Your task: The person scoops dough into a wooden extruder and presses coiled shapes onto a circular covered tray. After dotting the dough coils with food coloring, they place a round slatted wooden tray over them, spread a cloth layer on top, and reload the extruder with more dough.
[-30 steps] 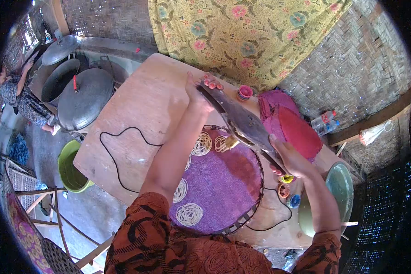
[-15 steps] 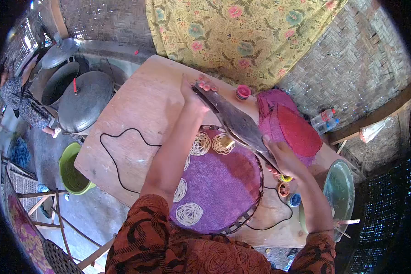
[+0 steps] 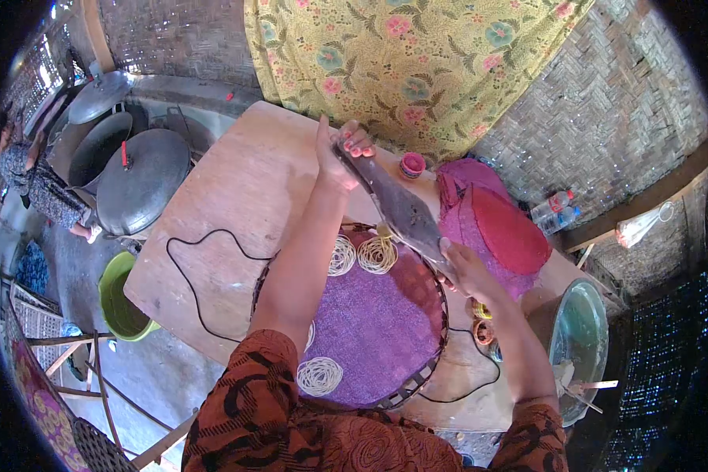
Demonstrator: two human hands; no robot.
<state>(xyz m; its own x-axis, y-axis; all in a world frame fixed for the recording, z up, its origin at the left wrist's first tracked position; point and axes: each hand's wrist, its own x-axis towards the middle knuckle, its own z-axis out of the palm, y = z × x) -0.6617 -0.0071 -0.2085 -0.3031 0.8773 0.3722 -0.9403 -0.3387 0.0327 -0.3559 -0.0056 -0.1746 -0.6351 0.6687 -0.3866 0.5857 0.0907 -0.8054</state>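
My left hand [image 3: 341, 153] is wrapped around the upper end of a long, dark wooden hand press [image 3: 405, 206]. My right hand [image 3: 466, 271] grips its lower end. The press is tilted over the far edge of a round tray [image 3: 442, 346] lined with purple cloth [image 3: 370, 330]. Under its middle shows a pale yellowish piece [image 3: 384, 230], just above a coil of thin strands [image 3: 377, 254]. More coils lie along the tray's left side, one of them a whitish coil [image 3: 320, 376] near my body. My left forearm hides part of that side.
A black cord [image 3: 204, 307] lies on the wooden table [image 3: 220, 197]. Beyond the tray are a pink jar [image 3: 411, 164] and red cloth [image 3: 511, 228]. Small containers [image 3: 483, 331] and a greenish basin [image 3: 582, 322] stand right. Left are a lidded pot [image 3: 143, 185], a green tub [image 3: 118, 295] and another person [image 3: 39, 177].
My right hand has moved slightly up and left with its end of the press. Both hands keep hold of it. The whole view has shifted a little.
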